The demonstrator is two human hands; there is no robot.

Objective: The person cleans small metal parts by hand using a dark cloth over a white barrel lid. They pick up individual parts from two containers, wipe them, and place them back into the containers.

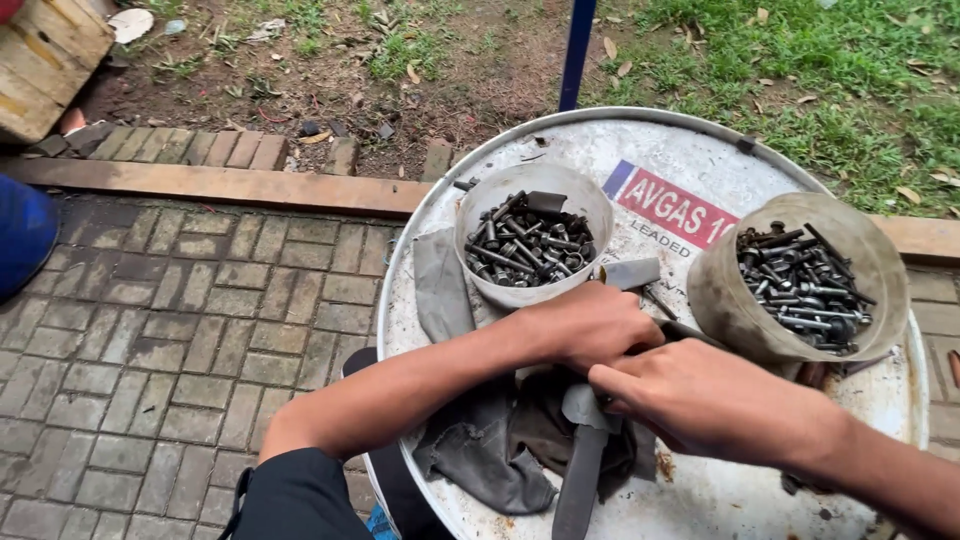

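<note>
Both hands work on a long, flat strip of dull grey rubber (583,470) lying on the white drum lid (720,490) that serves as a tabletop. The strip is matte, worn and dark at its edges. Its long axis runs from the lower edge of the view, near the person, up and slightly rightward under the hands, and a pale grey end (630,272) shows beyond the left hand's knuckles.

The left hand (590,325) is clenched over the strip's upper part. The right hand (700,400) lies just below it, fingers (610,382) curled around the strip where it crosses a crumpled dark grey rag (480,450).

Behind the hands stand a white tub of bolts (530,245) and, to the right, a grimy tub of bolts (800,280).
</note>
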